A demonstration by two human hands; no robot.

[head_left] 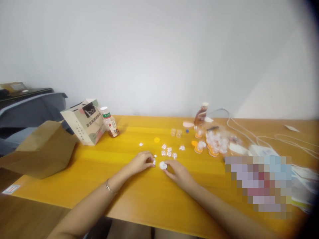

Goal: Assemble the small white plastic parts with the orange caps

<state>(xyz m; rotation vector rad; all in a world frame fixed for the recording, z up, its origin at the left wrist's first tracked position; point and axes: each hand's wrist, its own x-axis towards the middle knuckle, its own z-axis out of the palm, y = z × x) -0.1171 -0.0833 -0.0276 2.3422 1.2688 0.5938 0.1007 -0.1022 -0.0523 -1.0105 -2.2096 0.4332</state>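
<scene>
My right hand (178,171) pinches a round white plastic piece (163,165) above the middle of the table. Just left of it, my left hand (142,162) has thumb and fingers closed on a small white piece (154,162), too small to name. A tiny white part (155,155) lies just beyond my left fingertips. Past both hands are several flat white cut-out pieces (169,154), with another one (182,148) off to the right. A small white disc (141,144) and a yellow cap (157,140) lie farther back.
On the left stand a paper gift bag (91,122), a labelled bottle (109,122) and a brown paper bag (47,149). Two clear cups (178,133), a heap of clear-white pieces (217,142), orange lids (198,148) and a brown bottle (200,114) are back right. White cables (245,134) trail rightward.
</scene>
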